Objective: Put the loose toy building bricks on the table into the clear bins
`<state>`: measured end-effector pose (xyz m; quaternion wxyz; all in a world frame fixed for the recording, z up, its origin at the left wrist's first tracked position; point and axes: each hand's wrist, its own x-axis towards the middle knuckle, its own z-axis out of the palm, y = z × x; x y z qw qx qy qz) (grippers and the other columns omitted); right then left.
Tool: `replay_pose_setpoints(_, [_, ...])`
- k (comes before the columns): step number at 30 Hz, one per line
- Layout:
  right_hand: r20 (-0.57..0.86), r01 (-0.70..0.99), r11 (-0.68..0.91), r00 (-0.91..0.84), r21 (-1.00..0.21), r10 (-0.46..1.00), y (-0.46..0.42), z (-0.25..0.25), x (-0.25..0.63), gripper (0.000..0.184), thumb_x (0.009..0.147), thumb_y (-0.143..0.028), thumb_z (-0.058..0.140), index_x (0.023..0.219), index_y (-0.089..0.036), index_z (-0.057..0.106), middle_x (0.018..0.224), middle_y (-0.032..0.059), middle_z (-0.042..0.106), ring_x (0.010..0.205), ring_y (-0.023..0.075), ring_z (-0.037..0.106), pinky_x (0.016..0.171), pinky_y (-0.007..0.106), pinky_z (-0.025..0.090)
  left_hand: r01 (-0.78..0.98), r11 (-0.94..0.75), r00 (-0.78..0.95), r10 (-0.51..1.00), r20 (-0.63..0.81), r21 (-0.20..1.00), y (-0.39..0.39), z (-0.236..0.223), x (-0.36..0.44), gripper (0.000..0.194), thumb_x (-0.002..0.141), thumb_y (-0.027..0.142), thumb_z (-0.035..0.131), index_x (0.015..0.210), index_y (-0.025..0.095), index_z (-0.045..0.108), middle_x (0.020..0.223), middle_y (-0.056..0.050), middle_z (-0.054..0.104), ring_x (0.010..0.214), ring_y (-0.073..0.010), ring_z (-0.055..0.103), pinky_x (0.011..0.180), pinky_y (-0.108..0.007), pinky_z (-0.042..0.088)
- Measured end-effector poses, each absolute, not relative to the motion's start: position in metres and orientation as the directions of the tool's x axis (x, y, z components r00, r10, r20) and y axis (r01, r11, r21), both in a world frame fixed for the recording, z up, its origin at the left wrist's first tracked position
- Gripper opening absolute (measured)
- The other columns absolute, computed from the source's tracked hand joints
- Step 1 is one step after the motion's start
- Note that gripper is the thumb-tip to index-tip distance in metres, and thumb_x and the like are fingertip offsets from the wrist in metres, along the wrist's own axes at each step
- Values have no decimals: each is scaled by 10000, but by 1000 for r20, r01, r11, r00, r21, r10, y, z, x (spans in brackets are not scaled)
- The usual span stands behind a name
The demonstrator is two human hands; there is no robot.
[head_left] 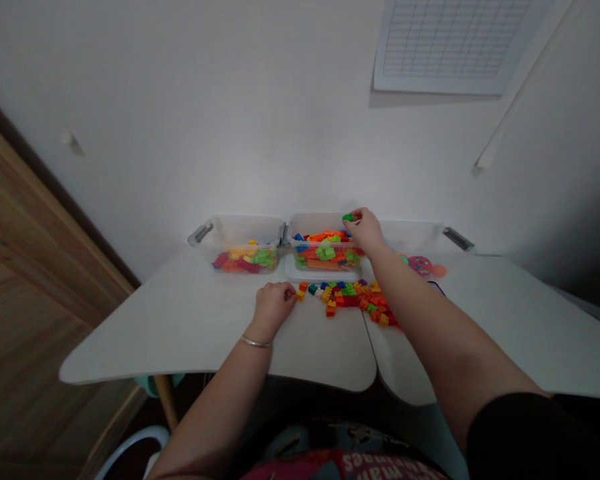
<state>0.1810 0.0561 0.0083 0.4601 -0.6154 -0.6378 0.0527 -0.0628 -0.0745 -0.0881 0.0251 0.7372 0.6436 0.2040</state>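
A green toy brick (348,217) is pinched in the fingertips of my right hand (366,230), over the right part of the middle clear box (300,227). Orange, green, red and blue bricks fill much of that box. My left hand (274,307) rests on the white table with its fingers curled closed. Beside its fingertips lie a yellow brick (300,295) and an orange brick (303,286); whether anything is inside the fingers is hidden. A loose pile of mixed bricks (350,300) spreads to the right, partly behind my right forearm.
On the left stands another clear box (220,230) with red, yellow and green pieces. A third clear box (410,230) on the right holds round colourful pieces (420,265). The white table (180,333) has a seam between two tops, and a wall (230,133) rises behind the boxes.
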Motion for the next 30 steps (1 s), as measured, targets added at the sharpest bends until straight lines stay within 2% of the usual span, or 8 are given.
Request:
replay_pose_setpoints(5, [395, 827, 105, 149, -552, 906, 53, 8, 178, 320, 782, -294, 624, 1088, -203, 630, 1078, 96, 693, 970, 237, 649, 837, 367, 494, 948, -159, 84, 961, 264, 277, -74, -88, -62, 139, 815, 250, 597, 863, 239, 728, 868, -39, 739, 864, -232, 630, 782, -333, 443])
replay_pose_setpoints(9, [383, 826, 117, 126, -552, 915, 50, 8, 177, 320, 785, -247, 596, 1099, -198, 634, 1100, 88, 702, 1002, 246, 650, 852, 372, 496, 952, -152, 82, 963, 257, 267, -75, -87, -61, 142, 821, 267, 602, 862, 244, 736, 878, -46, 737, 890, -240, 619, 796, -341, 446])
replay_pose_setpoints(14, [502, 801, 217, 118, -558, 857, 47, 5, 180, 270, 819, -255, 560, 1063, -175, 644, 1061, 98, 695, 932, 221, 641, 880, 372, 477, 956, -148, 79, 961, 265, 254, -75, -88, -61, 148, 820, 290, 615, 862, 246, 750, 899, -51, 740, 941, -257, 595, 823, -351, 441])
replay_pose_setpoints(18, [666, 694, 417, 121, -586, 736, 35, -1, 181, 242, 828, -268, 517, 1006, -158, 638, 988, 96, 673, 791, 192, 607, 811, 361, 491, 956, -148, 81, 963, 258, 253, -74, -89, -61, 162, 825, 294, 606, 864, 248, 756, 908, -45, 743, 933, -251, 592, 830, -353, 435])
replay_pose_setpoints(22, [807, 616, 593, 125, -519, 577, 2, -15, 173, 191, 828, -251, 509, 959, -181, 628, 926, 76, 659, 838, 208, 591, 815, 375, 485, 955, -149, 80, 962, 262, 256, -74, -89, -60, 170, 824, 290, 598, 851, 249, 761, 902, -43, 743, 920, -241, 598, 833, -346, 429])
replay_pose_setpoints(26, [813, 611, 679, -96, -407, 574, -41, -44, 153, 121, 837, -227, 542, 901, -199, 641, 946, 81, 684, 915, 225, 596, 865, 385, 468, 949, -152, 77, 961, 265, 275, -73, -90, -59, 175, 821, 275, 593, 845, 238, 762, 897, -51, 743, 909, -233, 607, 839, -341, 429])
replay_pose_setpoints(30, [642, 645, 644, -296, -411, 707, -70, -75, 133, 151, 829, -206, 609, 967, -194, 669, 983, 80, 707, 971, 239, 604, 902, 391, 456, 914, -205, 106, 953, 283, 350, -69, -95, -59, 146, 808, 247, 617, 844, 225, 757, 879, -41, 746, 883, -211, 619, 844, -323, 435])
